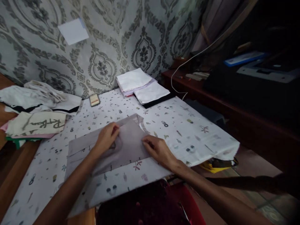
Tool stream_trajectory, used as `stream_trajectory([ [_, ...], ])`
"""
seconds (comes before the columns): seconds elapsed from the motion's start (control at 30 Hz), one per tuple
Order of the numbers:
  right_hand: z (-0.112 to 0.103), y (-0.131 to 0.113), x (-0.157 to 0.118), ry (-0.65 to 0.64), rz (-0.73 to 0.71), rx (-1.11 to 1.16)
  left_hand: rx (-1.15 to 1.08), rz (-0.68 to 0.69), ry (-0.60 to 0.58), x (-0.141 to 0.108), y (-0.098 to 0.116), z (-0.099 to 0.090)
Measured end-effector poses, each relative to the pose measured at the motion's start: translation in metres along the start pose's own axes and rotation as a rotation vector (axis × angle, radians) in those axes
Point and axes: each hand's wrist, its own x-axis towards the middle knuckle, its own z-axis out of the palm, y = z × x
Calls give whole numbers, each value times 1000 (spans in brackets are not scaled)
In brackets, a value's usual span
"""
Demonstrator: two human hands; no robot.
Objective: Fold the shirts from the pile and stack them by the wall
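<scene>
A thin grey-mauve garment of smooth cloth lies folded in a flat, roughly rectangular shape at the centre of the frame, on a bench spread with white cloth printed with small plant motifs. The left hand rests over the middle of the garment, its fingers curled inward; whether they pinch the cloth I cannot tell. The right hand, at the garment's right edge, grips that edge between the tips of thumb and forefinger. Just above it, a narrow white strip shows along the upper right corner of the garment. Near the top centre of the bench, a stack of folded white and lilac cloths overlaps a flat black piece, which carries a white cloth of its own. At the left of the frame is a heap of off-white garments with black trim; below it a cream cloth with dark lettering lies over pink and green layers. Between heap and stack, at the bench's far edge, sits a small yellowish rectangular item, its surface pixelated; whether it is a container I cannot tell. A bright yellow item shows under the bench's right corner, its contents unclear.
</scene>
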Motion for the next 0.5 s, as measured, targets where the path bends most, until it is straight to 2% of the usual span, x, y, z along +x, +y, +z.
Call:
stream_trajectory([
  [0.07,1,4,-2,-9,-19,-34,106,-57,76,3,-21,0],
  [0.17,2,6,-3,-19,-15,-50,174,-68,44,5,-35,5],
  [0.33,2,4,-1,-6,-22,-49,168,-132,-51,4,-30,1],
  [0.5,2,4,-2,-8,-19,-55,99,-159,-68,0,-31,-9],
])
